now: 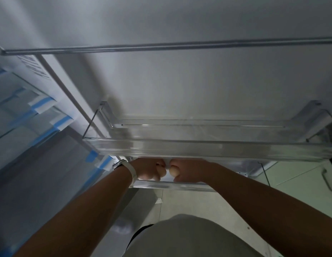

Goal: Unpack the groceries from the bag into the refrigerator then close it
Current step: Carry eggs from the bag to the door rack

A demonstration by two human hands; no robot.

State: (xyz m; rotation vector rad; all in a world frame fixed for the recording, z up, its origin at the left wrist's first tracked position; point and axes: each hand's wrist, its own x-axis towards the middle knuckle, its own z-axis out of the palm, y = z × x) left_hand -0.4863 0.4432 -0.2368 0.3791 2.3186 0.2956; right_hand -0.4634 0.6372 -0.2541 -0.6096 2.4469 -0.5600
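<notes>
Eggs (174,171), pale and rounded by the look of them, though partly hidden: one in each hand, low in the near middle of the scene, just under the clear door bin (198,145) and over a lower clear door shelf (170,184). Left hand (151,168) curled about one egg (161,172), fingers closed on it; right hand (189,170) likewise closed round the other, only its end showing between thumb and fingers. Likely light, hard-shelled, brittle and smooth, so best cradled round the middle with spread fingertips, no pinching at the ends, and set down gently rather than dropped. A pale watch strap (130,171) at the left wrist. Open refrigerator door (180,80) filling the far view, with a wire rail (180,45) across it higher up. Refrigerator shelves (22,108) to the left bearing strips of blue tape (43,103). A white label (36,68) with dark print at far left, too blurred to read; no brand legible anywhere. Grocery bag out of view.
</notes>
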